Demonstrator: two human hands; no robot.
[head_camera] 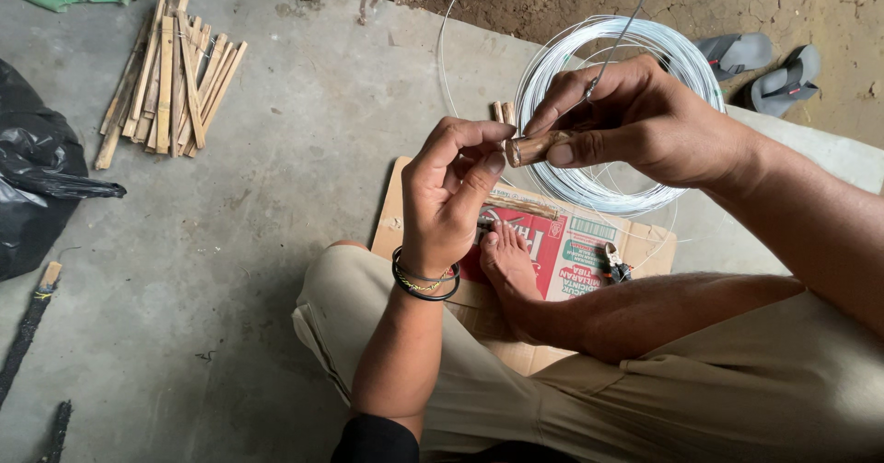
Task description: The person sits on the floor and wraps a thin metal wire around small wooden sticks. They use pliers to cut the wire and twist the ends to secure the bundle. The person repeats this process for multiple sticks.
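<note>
At the centre of the frame a short wooden stick (pixel 532 148) is gripped by the left hand (pixel 453 196) and the right hand (pixel 635 118), above the wire coil (pixel 603 182); a wire (pixel 615 44) is pinched by the right fingers.

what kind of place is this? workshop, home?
Probably an informal floor-level craft spot at a home or yard edge, not a fitted workshop. The person sits on a flattened cardboard sheet on a bare grey concrete floor, with a pile of split bamboo sticks, a coil of silvery wire and grey sandals on dirt beyond.
</note>
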